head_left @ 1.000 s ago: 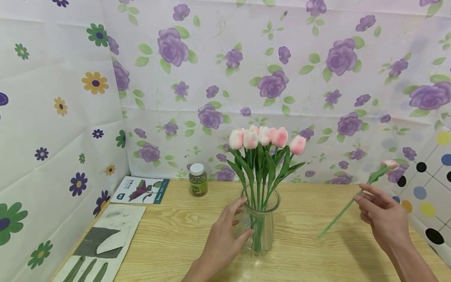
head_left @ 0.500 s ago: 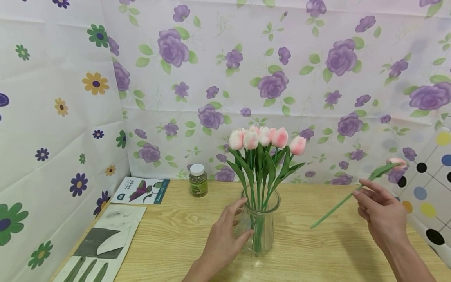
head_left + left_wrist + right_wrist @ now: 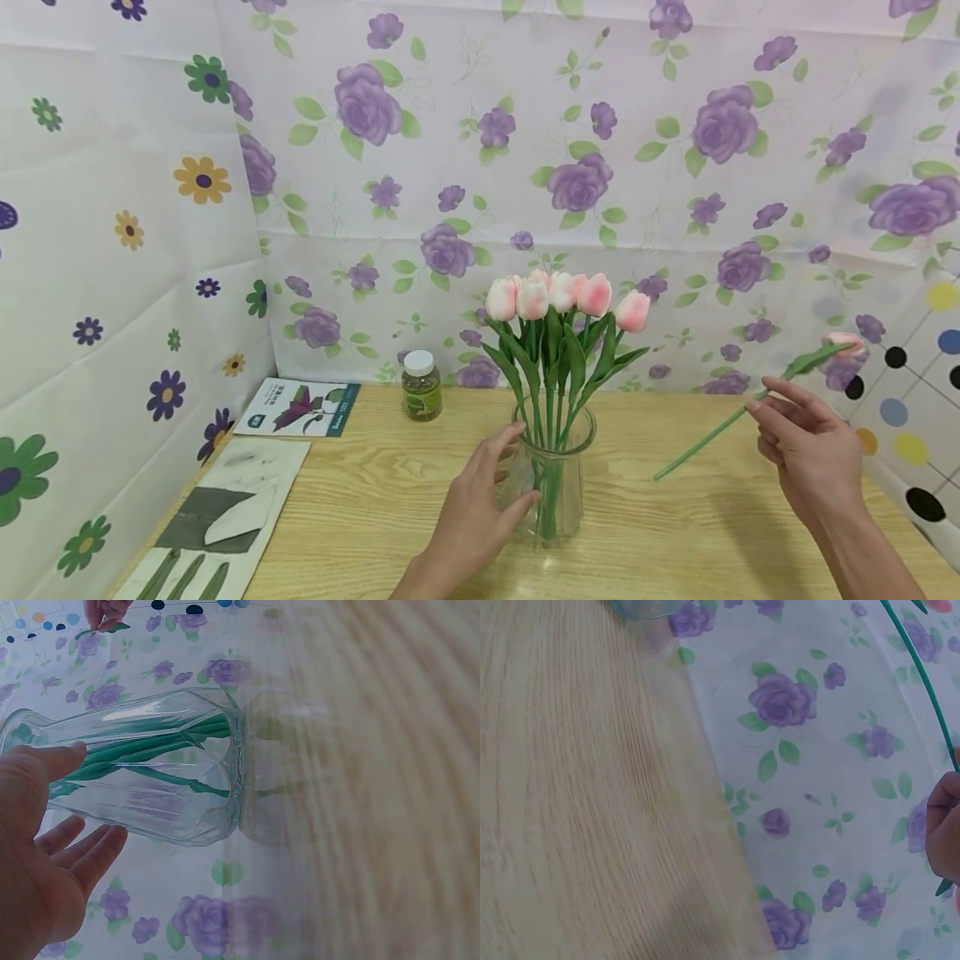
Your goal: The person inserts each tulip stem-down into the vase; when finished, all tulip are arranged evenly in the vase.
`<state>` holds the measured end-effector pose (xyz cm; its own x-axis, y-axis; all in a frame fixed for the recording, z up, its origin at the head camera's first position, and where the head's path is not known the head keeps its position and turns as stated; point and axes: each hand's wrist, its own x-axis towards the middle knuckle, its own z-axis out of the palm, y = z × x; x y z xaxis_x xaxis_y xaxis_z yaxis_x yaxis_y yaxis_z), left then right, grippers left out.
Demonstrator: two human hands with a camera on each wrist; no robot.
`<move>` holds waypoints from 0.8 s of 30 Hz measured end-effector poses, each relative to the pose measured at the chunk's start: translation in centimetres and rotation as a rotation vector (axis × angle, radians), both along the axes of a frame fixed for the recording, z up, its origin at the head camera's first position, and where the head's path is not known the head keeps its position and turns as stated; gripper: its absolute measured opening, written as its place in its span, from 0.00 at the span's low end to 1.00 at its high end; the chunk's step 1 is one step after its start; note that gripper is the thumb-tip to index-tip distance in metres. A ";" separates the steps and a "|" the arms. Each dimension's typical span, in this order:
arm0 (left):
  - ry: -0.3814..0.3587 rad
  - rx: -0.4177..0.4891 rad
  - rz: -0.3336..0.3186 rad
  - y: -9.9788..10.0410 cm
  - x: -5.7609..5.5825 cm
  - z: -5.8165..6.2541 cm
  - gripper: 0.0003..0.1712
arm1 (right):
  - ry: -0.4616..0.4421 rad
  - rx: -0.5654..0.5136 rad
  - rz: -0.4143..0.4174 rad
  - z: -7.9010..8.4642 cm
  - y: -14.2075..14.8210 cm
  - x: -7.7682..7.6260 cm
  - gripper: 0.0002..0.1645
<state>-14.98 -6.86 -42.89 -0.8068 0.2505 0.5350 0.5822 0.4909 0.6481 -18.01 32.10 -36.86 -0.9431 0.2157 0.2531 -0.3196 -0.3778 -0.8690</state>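
A clear glass vase (image 3: 572, 492) stands upright on the wooden table with a bunch of pink and white tulips (image 3: 532, 298) in it. My left hand (image 3: 476, 504) holds the vase from the left, thumb at the front and fingers round the far side. In the left wrist view the thumb (image 3: 64, 759) lies over the glass, with green stems showing through it. Off to the right, my right hand (image 3: 813, 450) pinches a single tulip (image 3: 701, 445) by its stem between thumb and forefinger. That tulip slants, bloom at the upper right, stem end pointing down toward the vase.
A small jar (image 3: 422, 387) with a white lid stands behind and left of the vase. A printed leaflet (image 3: 300, 407) and a picture sheet (image 3: 217, 517) lie along the table's left edge. Flower-patterned cloth (image 3: 450, 167) hangs behind the table.
The right hand has moved slightly left, and the single tulip has swung to a flatter slant, its stem end rising and shifting left. The left hand and the vase stay put.
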 end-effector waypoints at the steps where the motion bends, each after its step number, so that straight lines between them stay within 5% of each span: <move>1: -0.002 0.001 0.001 0.0 0.0 0.0 0.52 | 0.001 -0.002 0.000 0.1 -0.1 0.0 0.24; 24: 0.003 -0.007 0.012 0.1 0.1 0.0 0.51 | 0.057 -0.088 0.023 2.2 -2.7 -0.5 0.23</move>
